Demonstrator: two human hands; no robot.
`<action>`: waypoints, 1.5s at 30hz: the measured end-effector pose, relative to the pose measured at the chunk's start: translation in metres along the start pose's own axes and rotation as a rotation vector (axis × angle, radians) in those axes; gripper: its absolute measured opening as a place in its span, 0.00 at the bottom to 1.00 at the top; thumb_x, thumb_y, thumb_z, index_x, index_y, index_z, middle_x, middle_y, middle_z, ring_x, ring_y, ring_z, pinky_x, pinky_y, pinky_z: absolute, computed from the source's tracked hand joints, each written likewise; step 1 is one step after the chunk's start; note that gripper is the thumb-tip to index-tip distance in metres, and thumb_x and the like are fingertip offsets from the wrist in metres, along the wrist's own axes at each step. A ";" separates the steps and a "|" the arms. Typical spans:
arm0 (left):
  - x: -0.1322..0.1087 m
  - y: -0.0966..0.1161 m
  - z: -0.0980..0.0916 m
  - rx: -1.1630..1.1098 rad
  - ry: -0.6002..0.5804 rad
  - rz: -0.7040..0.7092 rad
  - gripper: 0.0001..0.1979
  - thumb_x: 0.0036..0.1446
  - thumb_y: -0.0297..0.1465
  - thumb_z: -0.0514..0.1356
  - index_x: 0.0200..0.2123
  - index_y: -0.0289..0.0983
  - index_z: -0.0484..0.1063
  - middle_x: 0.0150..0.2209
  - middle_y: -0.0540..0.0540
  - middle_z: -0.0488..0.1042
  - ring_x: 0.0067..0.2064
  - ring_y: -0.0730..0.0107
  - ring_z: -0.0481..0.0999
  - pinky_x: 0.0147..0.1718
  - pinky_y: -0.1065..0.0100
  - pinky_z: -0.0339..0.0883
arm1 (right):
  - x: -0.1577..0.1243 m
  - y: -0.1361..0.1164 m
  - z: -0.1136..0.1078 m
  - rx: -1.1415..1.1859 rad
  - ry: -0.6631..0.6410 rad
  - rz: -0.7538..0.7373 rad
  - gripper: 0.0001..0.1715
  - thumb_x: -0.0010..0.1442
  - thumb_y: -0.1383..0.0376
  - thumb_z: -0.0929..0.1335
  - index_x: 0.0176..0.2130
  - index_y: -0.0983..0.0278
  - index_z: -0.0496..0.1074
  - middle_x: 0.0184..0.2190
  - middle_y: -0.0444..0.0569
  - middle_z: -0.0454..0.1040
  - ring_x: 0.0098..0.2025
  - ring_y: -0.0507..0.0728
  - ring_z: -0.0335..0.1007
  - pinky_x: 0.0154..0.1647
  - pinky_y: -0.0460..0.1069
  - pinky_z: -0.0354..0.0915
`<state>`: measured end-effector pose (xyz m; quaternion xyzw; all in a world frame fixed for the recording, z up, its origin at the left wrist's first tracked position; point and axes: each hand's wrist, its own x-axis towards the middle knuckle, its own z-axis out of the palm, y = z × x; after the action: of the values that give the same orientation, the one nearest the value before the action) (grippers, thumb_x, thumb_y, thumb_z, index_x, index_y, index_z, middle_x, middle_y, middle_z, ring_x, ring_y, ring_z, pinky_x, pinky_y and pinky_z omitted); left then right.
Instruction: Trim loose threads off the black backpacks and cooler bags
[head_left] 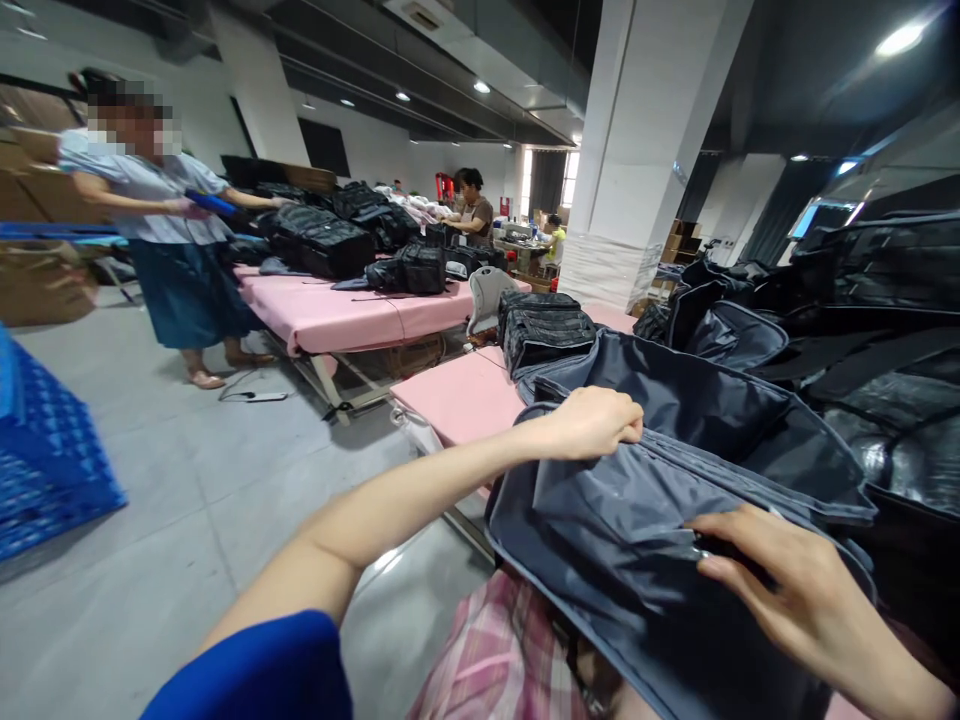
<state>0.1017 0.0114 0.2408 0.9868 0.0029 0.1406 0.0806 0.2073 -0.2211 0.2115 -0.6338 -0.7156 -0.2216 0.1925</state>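
The left hand (596, 422) is curled tight over a seamed edge of the grey-lined bag (600, 530), while the right hand (780, 575) pinches its lining between thumb and fingers, at a small dark piece too obscured to name. The two hands are apart, each clamped on the same bag — a grip that probably keeps the slack fabric taut between them. The bag lies spread wide, its inside facing up, over the near edge of the pink surface (457, 395), close against the wearer's plaid garment (495, 650), likely so that both hands reach into it easily. Just behind it, towards the far edge, stands a black backpack (551, 335), perhaps set there to leave the front for handling. To the right, dark bags (892, 300) are heaped within arm's reach. Beyond the far edge is a grey chair (487, 295), then a second pink table (352, 315) with piled backpacks (322, 245) along its back — seemingly pushed there to leave its front edge free. At its left end stands a co-worker (180, 185); a blue crate (45, 440) sits on the floor.
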 end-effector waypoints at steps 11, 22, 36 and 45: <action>0.010 -0.010 -0.010 -0.218 -0.160 -0.030 0.09 0.55 0.30 0.54 0.33 0.36 0.74 0.32 0.50 0.76 0.34 0.71 0.71 0.31 0.74 0.57 | 0.001 0.020 -0.014 -0.560 0.258 -0.013 0.13 0.56 0.68 0.70 0.43 0.62 0.71 0.33 0.44 0.76 0.31 0.52 0.68 0.33 0.48 0.59; 0.008 -0.012 -0.006 -0.271 -0.125 -0.013 0.08 0.55 0.30 0.54 0.32 0.36 0.73 0.30 0.50 0.75 0.32 0.73 0.70 0.32 0.74 0.57 | 0.006 0.021 -0.011 -0.518 0.200 -0.036 0.12 0.58 0.67 0.69 0.45 0.62 0.71 0.36 0.45 0.76 0.33 0.54 0.68 0.33 0.50 0.59; 0.004 -0.013 -0.002 -0.298 -0.103 0.008 0.08 0.56 0.30 0.54 0.32 0.35 0.73 0.33 0.50 0.76 0.35 0.72 0.71 0.34 0.74 0.58 | 0.015 0.022 -0.013 -0.320 0.203 0.045 0.08 0.61 0.65 0.66 0.42 0.61 0.71 0.35 0.45 0.75 0.33 0.53 0.69 0.35 0.49 0.62; 0.000 -0.009 -0.003 -0.234 -0.060 0.032 0.07 0.58 0.30 0.55 0.33 0.36 0.73 0.34 0.50 0.75 0.37 0.71 0.72 0.36 0.73 0.60 | 0.024 0.023 -0.004 -0.265 0.149 0.029 0.07 0.61 0.65 0.66 0.41 0.60 0.72 0.35 0.45 0.75 0.32 0.53 0.69 0.34 0.49 0.62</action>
<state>0.1009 0.0210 0.2425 0.9743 -0.0315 0.1117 0.1931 0.2275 -0.2013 0.2305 -0.6459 -0.6544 -0.3578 0.1628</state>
